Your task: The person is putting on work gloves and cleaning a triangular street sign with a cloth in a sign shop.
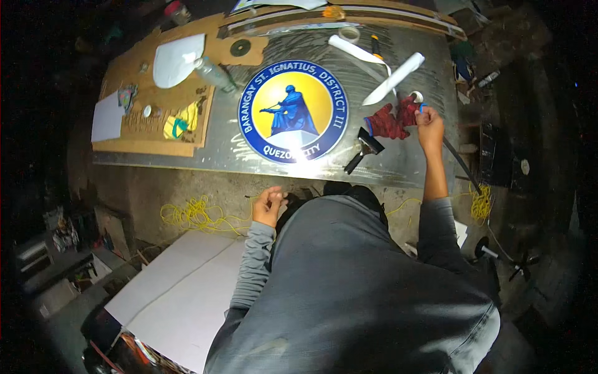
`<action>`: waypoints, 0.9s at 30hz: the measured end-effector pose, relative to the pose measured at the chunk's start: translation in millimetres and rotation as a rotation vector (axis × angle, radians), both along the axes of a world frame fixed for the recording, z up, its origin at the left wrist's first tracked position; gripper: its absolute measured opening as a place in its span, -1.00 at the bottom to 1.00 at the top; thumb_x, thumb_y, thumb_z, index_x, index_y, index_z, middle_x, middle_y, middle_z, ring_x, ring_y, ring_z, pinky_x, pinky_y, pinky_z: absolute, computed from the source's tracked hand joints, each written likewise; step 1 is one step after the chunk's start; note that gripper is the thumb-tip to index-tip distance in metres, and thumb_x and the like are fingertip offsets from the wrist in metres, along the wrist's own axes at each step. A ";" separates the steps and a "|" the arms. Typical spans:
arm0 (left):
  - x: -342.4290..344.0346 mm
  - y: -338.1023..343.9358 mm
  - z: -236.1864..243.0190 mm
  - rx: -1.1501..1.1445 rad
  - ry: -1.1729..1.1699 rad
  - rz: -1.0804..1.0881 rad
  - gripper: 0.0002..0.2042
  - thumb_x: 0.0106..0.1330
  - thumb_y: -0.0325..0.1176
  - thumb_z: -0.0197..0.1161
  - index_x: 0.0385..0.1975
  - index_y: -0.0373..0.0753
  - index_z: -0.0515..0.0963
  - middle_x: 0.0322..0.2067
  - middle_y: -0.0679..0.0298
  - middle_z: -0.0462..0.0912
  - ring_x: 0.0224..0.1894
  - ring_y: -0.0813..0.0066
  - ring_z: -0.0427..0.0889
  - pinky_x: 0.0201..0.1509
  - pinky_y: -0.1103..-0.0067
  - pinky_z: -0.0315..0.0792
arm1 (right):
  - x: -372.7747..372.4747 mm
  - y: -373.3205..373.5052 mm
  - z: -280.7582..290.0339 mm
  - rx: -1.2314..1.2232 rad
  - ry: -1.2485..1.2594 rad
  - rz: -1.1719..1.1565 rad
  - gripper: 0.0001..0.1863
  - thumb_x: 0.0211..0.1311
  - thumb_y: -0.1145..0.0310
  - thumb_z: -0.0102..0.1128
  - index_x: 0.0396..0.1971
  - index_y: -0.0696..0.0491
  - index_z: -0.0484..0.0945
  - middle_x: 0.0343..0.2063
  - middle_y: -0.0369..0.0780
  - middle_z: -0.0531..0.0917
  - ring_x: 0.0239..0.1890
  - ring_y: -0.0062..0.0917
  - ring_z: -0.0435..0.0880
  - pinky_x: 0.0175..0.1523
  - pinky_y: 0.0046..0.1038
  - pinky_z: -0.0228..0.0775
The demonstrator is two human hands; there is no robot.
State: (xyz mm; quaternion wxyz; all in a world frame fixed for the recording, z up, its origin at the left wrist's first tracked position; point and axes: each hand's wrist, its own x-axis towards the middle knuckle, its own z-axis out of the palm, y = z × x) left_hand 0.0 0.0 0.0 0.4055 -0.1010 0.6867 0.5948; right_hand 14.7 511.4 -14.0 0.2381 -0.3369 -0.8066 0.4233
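At the table's right side, my right hand (431, 128) is closed in a pinch at the blue cuff of a red work glove (407, 112). Another red glove (387, 123) lies against it on the metal tabletop. Below the gloves rests a black-handled squeegee (371, 142). My left hand (269, 206) hangs just off the near table edge, fingers loosely bent and apart, with nothing seen in it. Between the hands, farther in, a round blue-and-yellow sign (294, 112) with a seated figure lies flat, a bright glare on its near rim.
Rolled white sheets (393, 80), a tape roll (349, 33) and an orange-black cutter (375, 46) lie behind the gloves. A clear bottle (215, 73) stands left of the sign, beside a brown board (159, 128) with a yellow cloth (181, 121). Yellow cord (198, 214) tangles on the floor.
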 end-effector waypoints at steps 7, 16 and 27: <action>-32.5 -10.2 -45.7 -0.616 1.033 -0.359 -0.37 0.27 -0.23 0.23 0.30 -0.28 0.18 0.32 -0.05 0.18 0.37 -0.03 0.12 0.43 0.18 -0.04 | -11.8 -129.7 122.4 0.376 -0.217 0.043 -0.76 0.15 0.28 0.27 -0.35 0.16 0.59 -0.58 -0.11 0.60 -0.53 -0.24 0.59 -0.34 -0.30 0.40; -63.0 -28.7 -109.2 -0.713 1.121 -0.733 -0.36 0.30 -0.25 0.14 0.37 -0.15 0.10 0.35 0.11 0.18 0.43 0.08 0.00 0.46 0.04 -0.32 | 54.2 -255.7 152.8 0.333 -0.252 0.087 -0.79 0.16 0.35 0.26 -0.37 0.21 0.57 -0.60 -0.08 0.57 -0.56 -0.39 0.55 -0.36 -0.35 0.38; 19.5 -71.0 -3.4 0.559 0.060 -0.028 -0.63 0.46 -0.26 0.02 0.20 -0.21 0.28 0.05 0.09 0.52 -0.14 0.41 0.61 -0.14 0.46 0.57 | 54.6 -391.9 125.7 0.296 -0.123 0.492 -0.82 0.08 0.44 0.30 -0.34 0.19 0.59 -0.37 -0.02 0.63 -0.29 -0.16 0.64 -0.19 -0.27 0.45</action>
